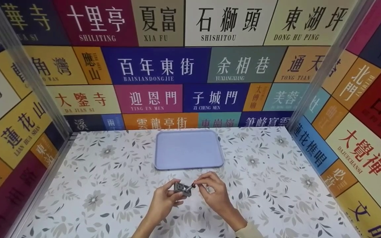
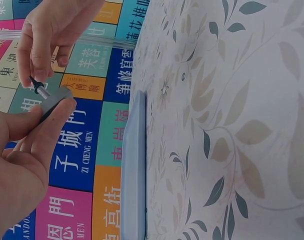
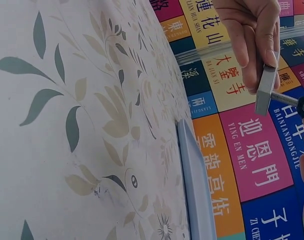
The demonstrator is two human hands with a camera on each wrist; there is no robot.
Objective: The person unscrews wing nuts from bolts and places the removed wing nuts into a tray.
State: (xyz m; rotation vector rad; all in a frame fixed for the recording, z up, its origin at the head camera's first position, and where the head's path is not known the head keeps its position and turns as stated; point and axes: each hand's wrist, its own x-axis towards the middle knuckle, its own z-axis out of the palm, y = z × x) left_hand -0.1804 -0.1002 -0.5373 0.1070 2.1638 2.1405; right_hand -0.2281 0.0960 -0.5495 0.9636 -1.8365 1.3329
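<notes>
My left hand point(image 1: 164, 199) holds a small grey block point(image 1: 181, 189) above the table, pinched between thumb and fingers. Openings show in its upper face in the head view. Thumb and fingertips of my right hand point(image 1: 214, 191) pinch the black end of a metal bolt point(image 3: 286, 98), at the block's right side. Threads are visible along its shaft, and the black end looks looped in the right wrist view. The shaft meets the flat face of the block point(image 3: 266, 90); I cannot tell how deep it sits. Fingers partly cover the block in the left wrist view.
A pale lilac tray point(image 1: 189, 150) with a raised rim lies on the table just beyond both hands. The table point(image 1: 117, 185) has a floral cover. Panels with printed signs point(image 1: 157, 64) enclose it at the back and both sides.
</notes>
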